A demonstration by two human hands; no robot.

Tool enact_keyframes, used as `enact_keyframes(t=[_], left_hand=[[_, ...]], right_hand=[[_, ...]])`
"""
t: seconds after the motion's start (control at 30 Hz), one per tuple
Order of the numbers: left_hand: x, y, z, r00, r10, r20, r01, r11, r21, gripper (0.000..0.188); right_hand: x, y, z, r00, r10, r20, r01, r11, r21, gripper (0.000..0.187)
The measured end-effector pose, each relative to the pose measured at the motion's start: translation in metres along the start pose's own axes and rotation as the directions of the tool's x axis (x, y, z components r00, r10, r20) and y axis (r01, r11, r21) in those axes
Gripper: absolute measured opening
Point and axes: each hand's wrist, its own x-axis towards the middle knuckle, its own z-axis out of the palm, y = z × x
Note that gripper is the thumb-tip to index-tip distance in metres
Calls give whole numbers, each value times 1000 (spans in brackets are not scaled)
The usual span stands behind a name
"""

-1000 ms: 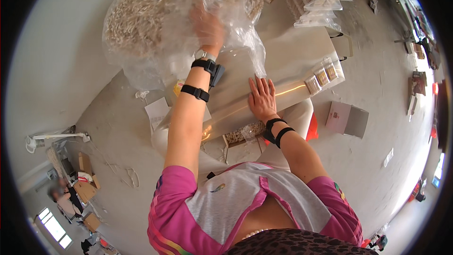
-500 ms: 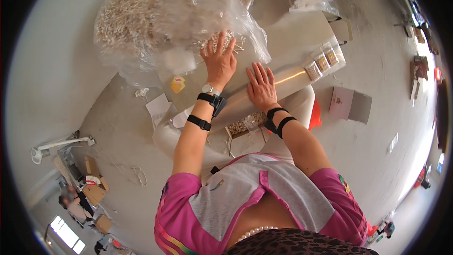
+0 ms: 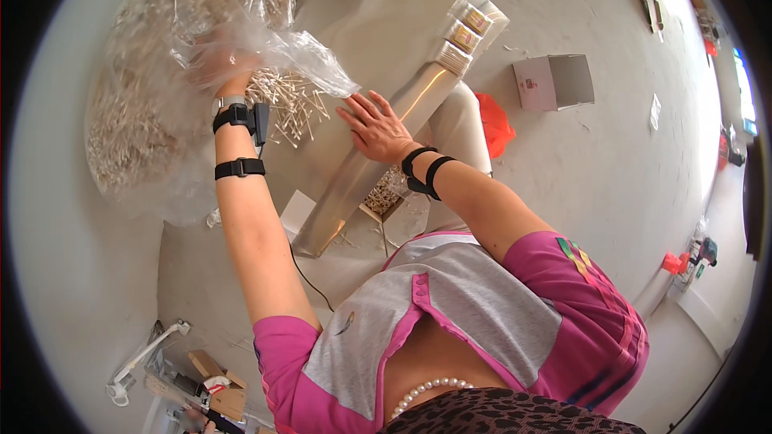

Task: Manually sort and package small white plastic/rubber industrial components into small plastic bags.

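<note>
A big clear plastic bag (image 3: 137, 96) full of cotton swabs fills the far left of the table (image 3: 366, 20). My left hand (image 3: 217, 56) reaches in at its mouth, under the film; plastic and blur hide its fingers. Beside that wrist, a heap of loose cotton swabs (image 3: 288, 103) spills onto the tabletop. My right hand (image 3: 376, 127) lies on the near part of the table, palm down, fingers stretched and holding nothing. Its fingertips are close to a loose corner of the bag; whether they touch it I cannot tell.
Filled clear packs (image 3: 465, 35) stand in a row at the table's right end. Below the near edge is a box of cotton swabs (image 3: 379, 199) between my legs. On the floor to the right are an open carton (image 3: 555, 83) and a red bag (image 3: 494, 124).
My left hand has gone from the tabletop swabs into the bag, and the film has been pulled back left, uncovering more loose swabs. My right hand stays flat. The whole view has turned.
</note>
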Motion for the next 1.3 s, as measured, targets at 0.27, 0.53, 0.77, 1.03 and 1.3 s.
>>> enact_keyframes(t=[0.27,0.53,0.77,1.03,1.3], left_hand=[[10,27,8,978,-204,48,160,874,459,84],[12,-37,40,937,-337,89,287,892,350,95],[-11,19,18,962,-253,99,232,955,184,71],[-85,42,24,970,-47,-239,72,992,99,58],[-137,118,-14,996,-92,-20,91,996,-21,69]], right_hand=[[-5,4,-1,999,4,-38,-4,1000,-6,54],[7,-9,-2,998,-41,-44,43,999,25,55],[-9,10,-1,999,15,-39,-16,999,-28,56],[3,-8,0,998,-33,-50,33,999,-8,58],[0,-4,3,998,-21,-65,20,999,-26,57]])
